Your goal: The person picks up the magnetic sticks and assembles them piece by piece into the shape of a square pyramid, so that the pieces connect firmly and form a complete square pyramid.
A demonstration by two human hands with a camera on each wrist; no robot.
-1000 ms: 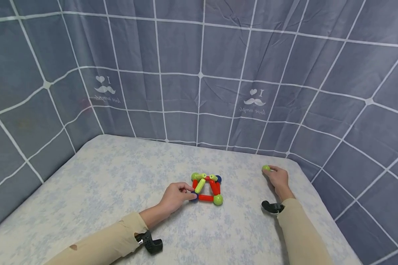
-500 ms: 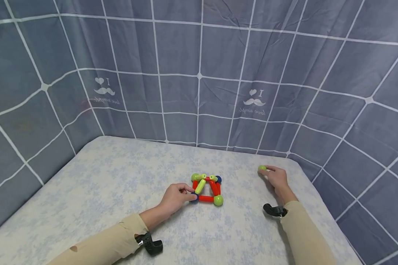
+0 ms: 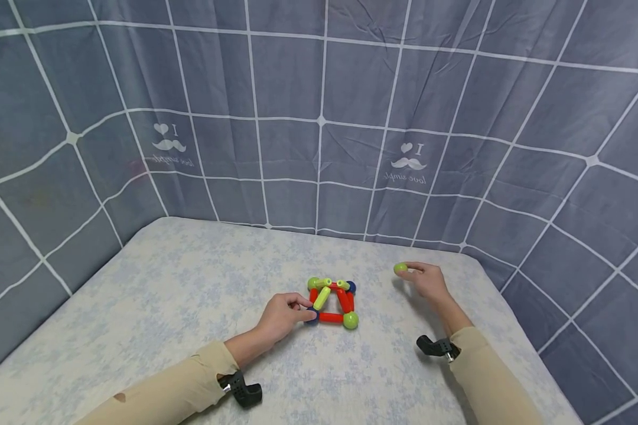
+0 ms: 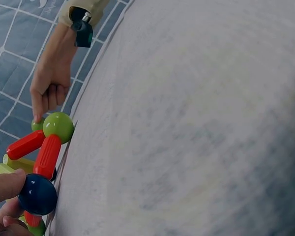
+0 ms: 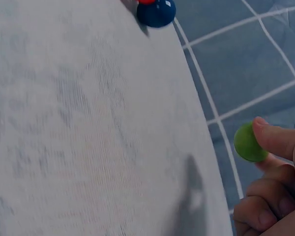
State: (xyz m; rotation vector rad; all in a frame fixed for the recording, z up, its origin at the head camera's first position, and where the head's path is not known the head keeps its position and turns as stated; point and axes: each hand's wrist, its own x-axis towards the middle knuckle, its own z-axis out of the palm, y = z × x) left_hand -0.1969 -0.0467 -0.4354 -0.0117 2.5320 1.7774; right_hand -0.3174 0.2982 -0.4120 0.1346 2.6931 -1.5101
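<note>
A small construction of red rods (image 3: 331, 318), yellow-green rods (image 3: 322, 298) and coloured balls stands on the table. Its base is four-sided, and the yellow-green and some red rods lean up from its corners, their upper ends free. My left hand (image 3: 279, 319) pinches the dark blue ball (image 4: 38, 195) at the near left corner between thumb and fingers. A green ball (image 3: 350, 320) forms the near right corner. To the right and farther back, my right hand (image 3: 427, 282) holds a loose green ball (image 5: 250, 142) between thumb and fingertip, above the table.
A table (image 3: 191, 265) with a pale blue floral cloth carries everything. Grey-blue curtains (image 3: 292, 147) with white grid lines hang along the back and sides. Each wrist wears a black camera mount (image 3: 244, 391).
My right hand has moved left with the green ball, closer to the construction. The left hand has stayed at the blue ball and the construction has not moved.
</note>
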